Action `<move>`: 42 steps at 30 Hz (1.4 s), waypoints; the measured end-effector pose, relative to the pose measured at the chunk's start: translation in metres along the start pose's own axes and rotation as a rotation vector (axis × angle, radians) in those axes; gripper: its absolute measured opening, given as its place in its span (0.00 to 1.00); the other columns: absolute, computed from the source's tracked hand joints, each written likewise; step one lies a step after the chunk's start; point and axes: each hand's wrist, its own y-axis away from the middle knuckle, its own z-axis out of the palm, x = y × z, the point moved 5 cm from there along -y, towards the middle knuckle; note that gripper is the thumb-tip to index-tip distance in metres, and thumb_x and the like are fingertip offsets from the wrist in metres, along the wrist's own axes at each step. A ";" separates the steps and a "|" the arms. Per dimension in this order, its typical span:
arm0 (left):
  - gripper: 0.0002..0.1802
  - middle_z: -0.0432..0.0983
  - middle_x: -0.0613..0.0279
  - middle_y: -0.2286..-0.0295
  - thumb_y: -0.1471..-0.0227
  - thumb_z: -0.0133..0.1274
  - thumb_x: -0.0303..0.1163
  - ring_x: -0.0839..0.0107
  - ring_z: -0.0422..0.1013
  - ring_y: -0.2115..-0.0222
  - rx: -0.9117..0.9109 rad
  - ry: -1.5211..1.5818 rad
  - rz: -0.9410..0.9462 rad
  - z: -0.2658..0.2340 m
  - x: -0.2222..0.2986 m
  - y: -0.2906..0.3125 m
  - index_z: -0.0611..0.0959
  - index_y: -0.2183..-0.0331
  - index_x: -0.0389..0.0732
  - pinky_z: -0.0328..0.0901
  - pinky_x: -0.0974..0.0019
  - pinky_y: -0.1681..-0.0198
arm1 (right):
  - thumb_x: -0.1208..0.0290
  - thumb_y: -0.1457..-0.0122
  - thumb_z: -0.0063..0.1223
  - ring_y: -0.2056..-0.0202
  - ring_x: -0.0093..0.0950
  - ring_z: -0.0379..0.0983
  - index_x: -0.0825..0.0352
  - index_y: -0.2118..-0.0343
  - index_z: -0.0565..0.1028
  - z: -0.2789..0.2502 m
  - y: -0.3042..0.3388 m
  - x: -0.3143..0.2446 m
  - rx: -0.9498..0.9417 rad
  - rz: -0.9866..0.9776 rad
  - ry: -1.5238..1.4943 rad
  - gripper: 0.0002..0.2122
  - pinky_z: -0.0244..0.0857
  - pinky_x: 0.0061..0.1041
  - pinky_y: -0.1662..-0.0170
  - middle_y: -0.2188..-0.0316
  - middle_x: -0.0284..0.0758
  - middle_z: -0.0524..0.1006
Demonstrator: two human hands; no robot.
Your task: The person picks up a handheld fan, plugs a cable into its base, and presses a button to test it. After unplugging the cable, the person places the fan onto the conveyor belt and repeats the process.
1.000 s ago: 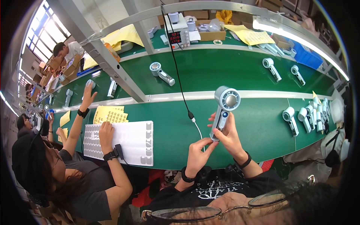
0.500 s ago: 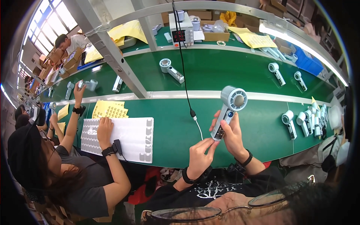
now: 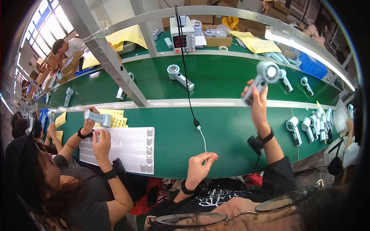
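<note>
Held up over the far edge of the bench is a pale blue handheld fan (image 3: 260, 81), its round head blurred and tilted up. My right hand (image 3: 259, 101) is wrapped round its handle. Nearer to me, my left hand (image 3: 199, 169) pinches the lower end of a thin white cable (image 3: 202, 138); the plug is hidden by the fingers. A black connector (image 3: 197, 123) joins this to a black cord hanging from above.
A cluster of handheld fans (image 3: 316, 125) lies at the bench's right. More fans, such as one (image 3: 180, 77), lie on the green belt behind a metal rail (image 3: 173, 103). To my left, a co-worker handles another fan (image 3: 98, 117) above a white sticker sheet (image 3: 129, 148).
My right hand has lifted the fan up and away, apart from my left hand, which stays low with the cable. The co-worker has brought a fan over the sticker sheet.
</note>
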 end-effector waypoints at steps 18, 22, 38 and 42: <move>0.11 0.75 0.57 0.69 0.38 0.42 0.28 0.68 0.77 0.71 0.250 0.172 -0.080 -0.026 -0.004 -0.026 0.75 0.66 0.30 0.68 0.71 0.66 | 0.59 0.52 0.62 0.45 0.48 0.56 0.73 0.47 0.62 0.053 -0.114 0.158 -0.372 -0.625 1.275 0.33 0.49 0.47 0.41 0.48 0.50 0.62; 0.12 0.75 0.57 0.68 0.37 0.40 0.30 0.68 0.77 0.72 0.230 0.163 -0.064 -0.024 0.004 -0.027 0.74 0.65 0.30 0.68 0.72 0.66 | 0.60 0.51 0.62 0.43 0.49 0.54 0.73 0.51 0.66 0.092 -0.099 0.237 -0.577 -0.356 1.252 0.29 0.48 0.45 0.41 0.47 0.52 0.62; 0.08 0.77 0.56 0.72 0.39 0.45 0.26 0.71 0.77 0.74 0.092 0.132 0.020 0.015 0.025 -0.028 0.75 0.64 0.30 0.68 0.72 0.71 | 0.69 0.43 0.44 0.62 0.28 0.69 0.70 0.46 0.57 0.048 0.059 0.032 -0.359 0.642 -0.298 0.22 0.69 0.31 0.59 0.58 0.38 0.69; 0.07 0.78 0.56 0.75 0.42 0.48 0.24 0.73 0.76 0.77 0.111 0.111 0.098 0.032 0.033 -0.028 0.76 0.64 0.30 0.67 0.73 0.74 | 0.65 0.44 0.45 0.60 0.28 0.67 0.70 0.47 0.59 0.044 0.087 0.009 -0.346 0.617 -0.410 0.23 0.69 0.32 0.58 0.57 0.38 0.67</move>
